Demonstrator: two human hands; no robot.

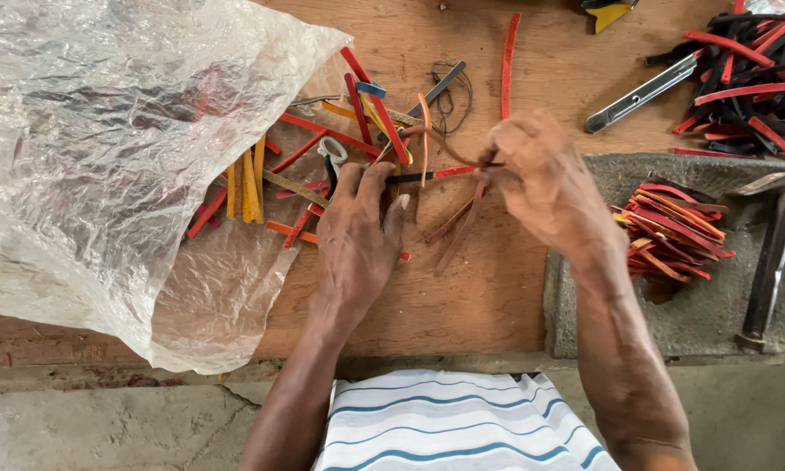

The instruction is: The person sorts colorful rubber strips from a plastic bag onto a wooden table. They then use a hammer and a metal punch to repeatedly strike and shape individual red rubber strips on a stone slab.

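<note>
Two hands over the wooden desk (497, 288). Left hand (356, 240) lay palm down, its fingers (377, 183) pressed together on the end of a thin dark strip (427, 176) with a red stretch in it, pinning it to the desk. Right hand (545, 187) had its fingers (506, 144) bunched tight, pinching the other end of that same strip; a brown leather cord (440, 144) looped up to the pinch point. Two brown strips (458, 227) hung down from under the right hand, fanned slightly, lying on the desk between the hands.

Loose pile of mixed strips (340, 139) just beyond the left hand: red, orange, yellow, too tangled to count. One blue-tipped piece among them. One crumpled clear plastic bag (104, 157) at left, covering part of that pile. One long red strip (507, 65) lay alone near the far edge.

At right, one grey stone slab (698, 314) carrying one stacked bundle of red and brown strips (671, 231) and one hammer (772, 253). Beyond it, one heap of red and black strips (750, 78) and one metal utility knife (641, 92). One striped cloth (453, 423) at the near edge, blue on white.
</note>
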